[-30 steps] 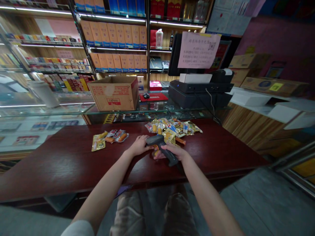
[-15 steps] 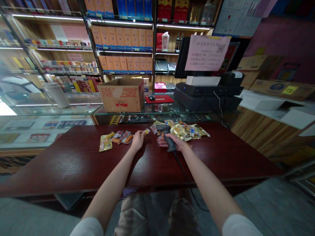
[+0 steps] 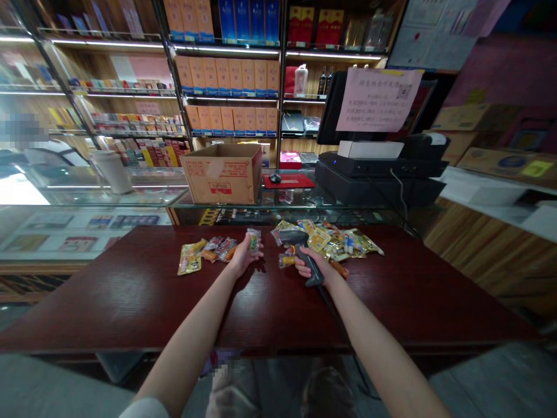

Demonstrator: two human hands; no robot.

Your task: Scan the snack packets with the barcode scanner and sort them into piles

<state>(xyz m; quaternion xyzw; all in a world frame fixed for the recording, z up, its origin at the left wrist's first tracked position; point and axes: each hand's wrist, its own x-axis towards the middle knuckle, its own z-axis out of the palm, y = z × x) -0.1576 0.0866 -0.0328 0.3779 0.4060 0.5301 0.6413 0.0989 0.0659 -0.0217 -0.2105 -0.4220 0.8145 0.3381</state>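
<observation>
Nearest, one black cable [image 3: 337, 319] runs from the base of one handheld scanner [image 3: 315, 279] over the edge of the worktop [image 3: 183, 313]. The right hand [image 3: 314, 264] is wrapped around the scanner grip. One clear packet with a yellow item [image 3: 286, 260] lies just beside that hand. The left hand [image 3: 244, 255] pinches one green-printed packet [image 3: 254, 239] at the thumb, other fingers spread; this packet is located between two sets of packets. Left set: one flat gold packet [image 3: 188, 261] at the outer end, plus overlapping sausage packets [image 3: 227, 251]. Right set: one mixed pile [image 3: 322, 238], behind the scanner. Overlap prevents an exact count of either.

Beyond the worktop stands one cardboard box [image 3: 221, 181], top flaps not raised; its contents are hidden by the front wall. To its right, one mouse [image 3: 275, 179] rests on one red mat [image 3: 298, 182]. The glass display case [image 3: 93, 205] at left contains flat packs [image 3: 133, 221].

Farthest, the shelving [image 3: 281, 75] carries two rows of orange cartons [image 3: 223, 75], eight per row. Above these stand three more orange cartons and four blue cartons [image 3: 249, 22].
</observation>
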